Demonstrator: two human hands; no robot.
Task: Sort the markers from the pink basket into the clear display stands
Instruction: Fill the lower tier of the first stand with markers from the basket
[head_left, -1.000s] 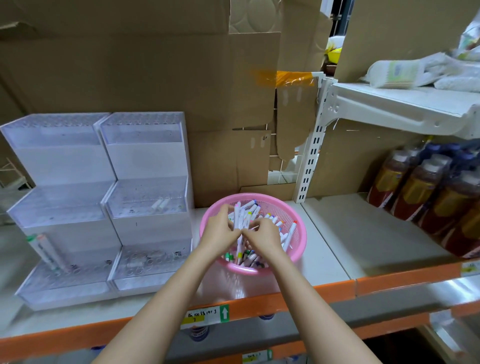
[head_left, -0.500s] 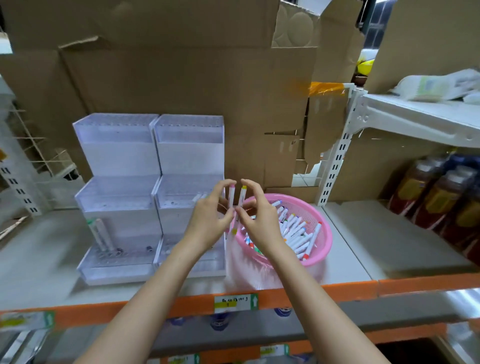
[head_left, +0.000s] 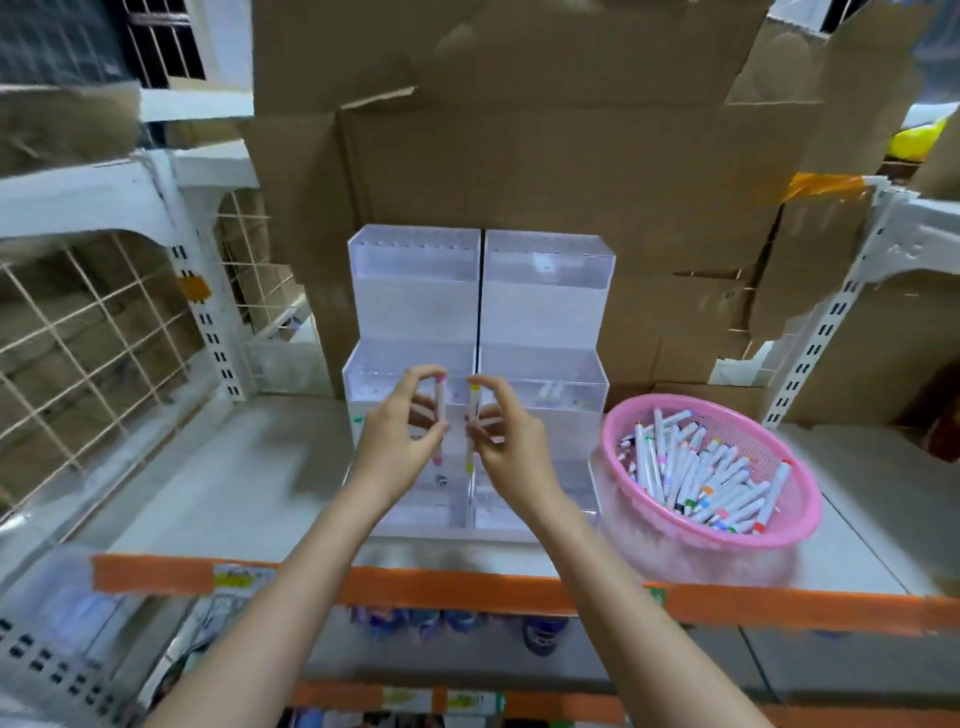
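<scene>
Two clear tiered display stands, the left stand (head_left: 410, 291) and the right stand (head_left: 550, 296), sit side by side at the back of the shelf. My left hand (head_left: 400, 441) pinches a pink-capped marker (head_left: 440, 410) upright in front of the stands' middle tier. Beside it my right hand (head_left: 506, 436) pinches a yellow-capped marker (head_left: 472, 415), also upright. The pink basket (head_left: 800, 499) lies to the right on the shelf, holding several white markers (head_left: 696, 473) with coloured caps. Two white markers (head_left: 550, 389) lie in the right stand's middle tier.
Cardboard boxes (head_left: 519, 171) form the wall behind the stands. A wire grid panel (head_left: 88, 343) stands at the left. The shelf (head_left: 249, 467) has an orange front edge (head_left: 415, 584). A white upright bracket (head_left: 826, 322) rises behind the basket.
Both hands lifted out of the basket, each with a marker, and moved left to the stands. The view swung left, so the basket now lies at the right.
</scene>
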